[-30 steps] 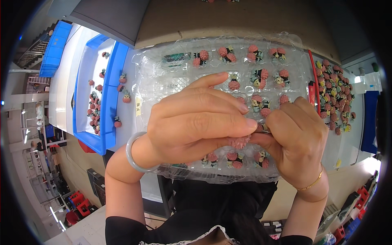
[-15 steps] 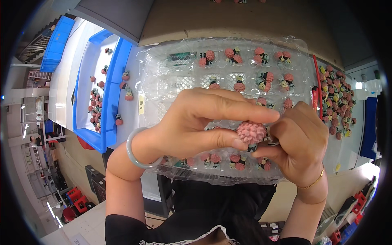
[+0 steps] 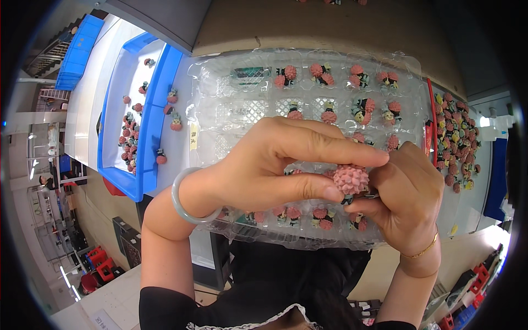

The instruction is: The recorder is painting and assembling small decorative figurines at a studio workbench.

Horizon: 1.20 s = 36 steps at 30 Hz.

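Note:
Over the near right part of a clear plastic tray [image 3: 220, 77], both hands meet at a small figurine [image 3: 351, 179] with a bumpy pink top and dark lower part. My left hand [image 3: 269, 162], a pale bangle at its wrist, has its thumb against the figurine's left side and its index finger stretched over the top. Curled in from the right, my right hand [image 3: 407, 195] pinches at the figurine's right side and base. A small shiny bit shows by the right fingertips; its kind is unclear. Similar figurines [image 3: 361, 111] lie in the tray's pockets, some hidden beneath my hands.
A blue bin [image 3: 147, 159] at the left holds several figurines, with more [image 3: 175, 121] lying beside it. At the far right lies a big pile of figurines [image 3: 459, 132], next to a red strip [image 3: 432, 121] along the tray's edge. A grey panel [image 3: 159, 19] stands behind.
Both hands and the figurine have shifted slightly right in the picture, as has the tray. The grip looks the same, with the pink top turned a little.

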Available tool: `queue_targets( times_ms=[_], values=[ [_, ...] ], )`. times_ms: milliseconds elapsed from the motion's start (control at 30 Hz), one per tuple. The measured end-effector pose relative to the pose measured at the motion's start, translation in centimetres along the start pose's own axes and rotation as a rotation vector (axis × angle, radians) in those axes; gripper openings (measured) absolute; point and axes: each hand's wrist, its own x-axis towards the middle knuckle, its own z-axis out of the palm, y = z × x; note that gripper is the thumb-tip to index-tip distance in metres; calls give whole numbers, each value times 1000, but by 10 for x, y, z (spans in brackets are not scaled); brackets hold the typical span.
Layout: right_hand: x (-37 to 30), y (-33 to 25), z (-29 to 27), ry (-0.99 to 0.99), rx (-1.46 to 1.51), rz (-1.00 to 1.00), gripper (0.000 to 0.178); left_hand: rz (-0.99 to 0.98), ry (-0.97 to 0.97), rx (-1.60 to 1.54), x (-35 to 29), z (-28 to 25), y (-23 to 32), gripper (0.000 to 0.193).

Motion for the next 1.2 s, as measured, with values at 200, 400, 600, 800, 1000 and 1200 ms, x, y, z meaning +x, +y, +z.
queue_targets(
  times_ms=[200, 400, 600, 800, 1000, 1200],
  values=[
    [-1, 1, 0, 6, 21, 4, 39, 7, 9, -13, 0, 1, -2, 43],
    [-1, 1, 1, -2, 24, 16, 38, -4, 2, -8, 0, 0, -1, 42],
    [-1, 1, 2, -17, 61, 32, 36, -10, 1, -19, -1, 0, -3, 40],
    [0, 1, 1, -39, 120, 20, 36, -20, -22, -60, -1, 0, -3, 40],
    [-1, 1, 0, -16, 55, 14, 37, -59, -18, -86, 0, 0, 0, 39],
    [-1, 1, 0, -28, 41, 22, 37, -44, -20, -61, 0, -1, -1, 39]
  ],
)
